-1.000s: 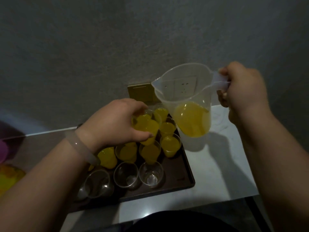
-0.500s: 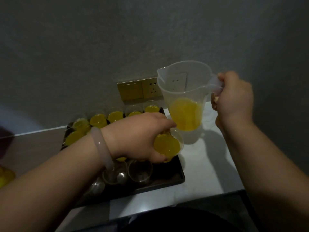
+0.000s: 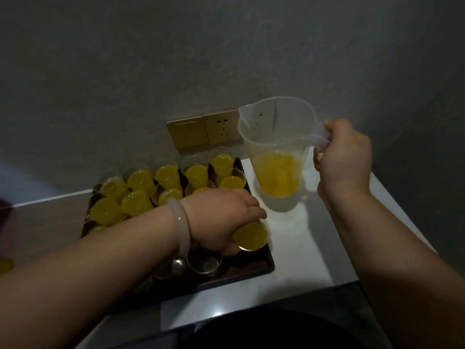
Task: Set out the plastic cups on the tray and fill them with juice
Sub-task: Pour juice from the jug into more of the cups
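Note:
A dark tray (image 3: 261, 267) on the white counter holds several clear plastic cups. Most of them are full of yellow juice (image 3: 168, 176). My left hand (image 3: 221, 220) grips one filled cup (image 3: 250, 235) near the tray's right edge, low over the tray. Just in front of it stand empty cups (image 3: 205, 263), partly hidden by my left wrist. My right hand (image 3: 343, 157) holds a translucent jug (image 3: 276, 147) by its handle, upright above the counter right of the tray. The jug is about a third full of juice.
The white counter (image 3: 309, 248) ends close on the right and at the front. A gold wall socket and switch plate (image 3: 203, 129) sits on the grey wall behind the tray. A yellow object (image 3: 5, 265) shows at the far left edge.
My left hand carried the filled cup from the tray's middle to its right front part and lowered it. The jug went from tilted to upright and moved slightly right.

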`<state>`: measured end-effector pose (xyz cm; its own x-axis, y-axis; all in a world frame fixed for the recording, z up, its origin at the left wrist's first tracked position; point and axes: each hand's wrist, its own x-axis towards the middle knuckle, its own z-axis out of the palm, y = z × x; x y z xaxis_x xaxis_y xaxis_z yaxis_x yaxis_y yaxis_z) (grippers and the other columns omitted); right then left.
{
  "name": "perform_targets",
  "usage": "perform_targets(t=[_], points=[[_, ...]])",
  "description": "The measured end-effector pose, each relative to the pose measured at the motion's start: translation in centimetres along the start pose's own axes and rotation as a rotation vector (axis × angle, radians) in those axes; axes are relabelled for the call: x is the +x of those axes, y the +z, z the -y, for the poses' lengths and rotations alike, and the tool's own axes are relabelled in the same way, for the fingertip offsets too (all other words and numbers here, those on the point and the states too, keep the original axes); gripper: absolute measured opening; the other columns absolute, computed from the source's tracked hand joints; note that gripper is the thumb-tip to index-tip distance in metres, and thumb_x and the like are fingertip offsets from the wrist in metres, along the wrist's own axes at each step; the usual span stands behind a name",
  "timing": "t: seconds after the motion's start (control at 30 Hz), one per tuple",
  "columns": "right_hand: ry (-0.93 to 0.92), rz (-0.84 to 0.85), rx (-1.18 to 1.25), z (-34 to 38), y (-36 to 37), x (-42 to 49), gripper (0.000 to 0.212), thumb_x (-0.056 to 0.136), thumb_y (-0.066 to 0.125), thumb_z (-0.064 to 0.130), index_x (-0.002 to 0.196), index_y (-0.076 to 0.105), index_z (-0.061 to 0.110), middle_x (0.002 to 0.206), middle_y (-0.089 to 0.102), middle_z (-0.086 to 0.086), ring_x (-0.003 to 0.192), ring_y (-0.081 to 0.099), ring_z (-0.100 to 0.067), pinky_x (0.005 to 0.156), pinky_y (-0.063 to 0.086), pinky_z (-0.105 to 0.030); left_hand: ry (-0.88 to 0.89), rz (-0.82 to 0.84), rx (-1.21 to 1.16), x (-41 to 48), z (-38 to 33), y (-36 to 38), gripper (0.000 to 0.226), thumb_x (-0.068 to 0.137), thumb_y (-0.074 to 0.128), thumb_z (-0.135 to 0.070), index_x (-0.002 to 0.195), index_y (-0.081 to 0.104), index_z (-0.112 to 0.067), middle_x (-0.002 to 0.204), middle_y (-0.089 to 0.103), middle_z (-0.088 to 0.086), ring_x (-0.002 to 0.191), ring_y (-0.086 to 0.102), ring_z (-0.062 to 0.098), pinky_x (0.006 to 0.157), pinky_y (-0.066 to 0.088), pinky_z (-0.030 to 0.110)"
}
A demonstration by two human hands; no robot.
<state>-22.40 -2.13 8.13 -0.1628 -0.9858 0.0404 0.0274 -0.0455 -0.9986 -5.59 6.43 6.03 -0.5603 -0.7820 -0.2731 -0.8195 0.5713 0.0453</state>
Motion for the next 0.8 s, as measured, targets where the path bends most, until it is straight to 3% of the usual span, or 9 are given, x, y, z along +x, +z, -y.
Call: perform_targets(t=[0.1,0.2,0.3,0.4,0.5,0.6,0.8], points=[[0.008,-0.009,0.032,-0.9,0.0,0.0,0.032,0.076,0.047,0.028,0.047,0.055,0.018,0.042,0.041,0.006,0.052,0.039,-0.017,0.051,0.031,-0.034,0.017,0.019,0.036,0.3,0.1,0.7,0.073,0.079,0.067,-0.044,0.143,0.037,-0.024,0.138,0.045,-0.002,0.126,0.04,0.017,0.099,0.038,0.032],[-0.026,-0.028,-0.061,-1.7,0.1,0.2,0.03,0.091,0.047,0.014,0.083,0.059,-0.013,0.041,0.046,0.013,0.048,0.041,-0.007,0.047,0.034,-0.027,0.026,0.044,0.069,0.6,0.0,1.1,0.074,0.078,0.068,-0.042,0.142,0.038,-0.022,0.138,0.047,0.002,0.127,0.039,0.021,0.103,0.039,0.037],[-0.012,-0.032,-0.045,-2.2,0.2,0.2,0.029,0.093,0.047,0.011,0.092,0.055,-0.017,0.043,0.047,0.012,0.05,0.042,-0.008,0.049,0.034,-0.026,0.034,0.063,0.082,0.6,0.0,1.6,0.075,0.078,0.068,-0.04,0.144,0.037,-0.021,0.142,0.044,0.003,0.132,0.035,0.022,0.108,0.033,0.036],[-0.003,-0.037,-0.077,-2.3,0.5,-0.2,0.029,0.094,0.047,0.011,0.083,0.059,-0.014,0.047,0.043,0.008,0.045,0.041,-0.002,0.049,0.036,-0.019,0.036,0.075,0.061,0.7,0.1,2.0,0.075,0.079,0.068,-0.039,0.144,0.037,-0.021,0.145,0.042,0.002,0.136,0.029,0.021,0.108,0.03,0.034],[0.03,-0.045,-0.019,-2.5,0.7,-0.3,0.038,0.092,0.048,0.014,0.054,0.052,0.012,0.042,0.042,0.008,0.051,0.042,-0.013,0.053,0.035,-0.031,0.034,0.102,0.048,0.9,0.2,2.3,0.075,0.081,0.067,-0.038,0.146,0.032,-0.023,0.148,0.038,-0.001,0.139,0.022,0.018,0.109,0.028,0.032],[0.051,-0.034,0.011,-2.6,0.7,-0.4,0.044,0.092,0.047,0.015,0.048,0.046,0.02,0.043,0.042,0.007,0.052,0.041,-0.016,0.053,0.033,-0.032,0.031,0.111,0.045,1.0,0.4,2.6,0.076,0.082,0.066,-0.039,0.147,0.029,-0.025,0.149,0.036,-0.003,0.14,0.018,0.017,0.109,0.027,0.03],[0.036,-0.027,-0.021,-2.6,0.8,-0.8,0.039,0.091,0.046,0.014,0.053,0.052,0.018,0.045,0.044,0.007,0.053,0.042,-0.015,0.052,0.034,-0.032,0.034,0.107,0.059,0.9,0.6,2.7,0.076,0.082,0.065,-0.04,0.147,0.029,-0.026,0.149,0.036,-0.007,0.143,0.012,0.019,0.109,0.026,0.031]])
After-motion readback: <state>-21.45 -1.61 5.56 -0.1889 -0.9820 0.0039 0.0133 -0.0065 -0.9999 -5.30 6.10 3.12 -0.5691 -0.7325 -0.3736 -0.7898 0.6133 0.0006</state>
